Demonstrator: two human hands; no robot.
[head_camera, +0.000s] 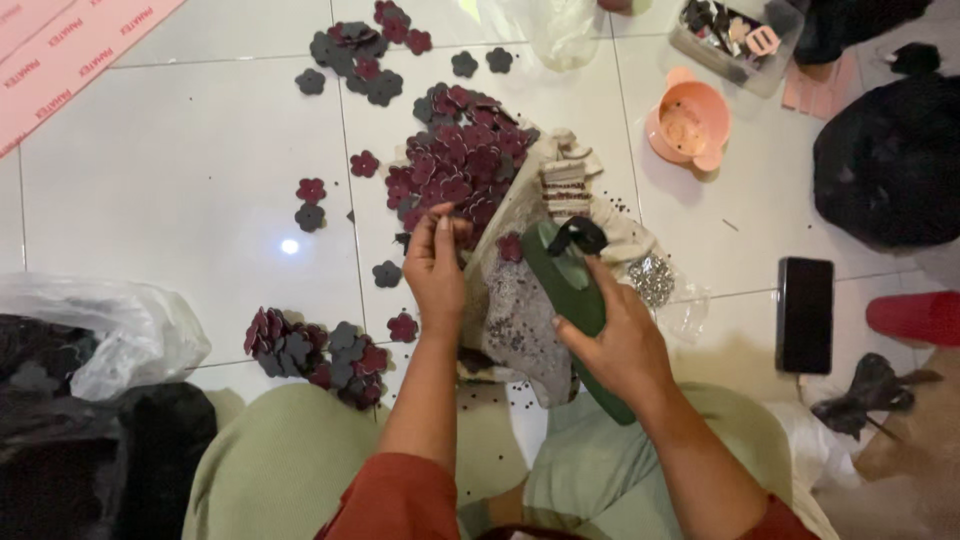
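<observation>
your left hand (436, 268) is pinching a thin flower (447, 222) at the pile (460, 160) edge; it's looking light and floppy, so grip near its centre. your right hand (622, 345) is wrapping tightly around the green bottle (566, 280).

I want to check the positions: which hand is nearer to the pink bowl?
Right. The right hand, holding a green bottle, lies below-left of the pink bowl; the left hand is farther left, by the flower pile.
</observation>
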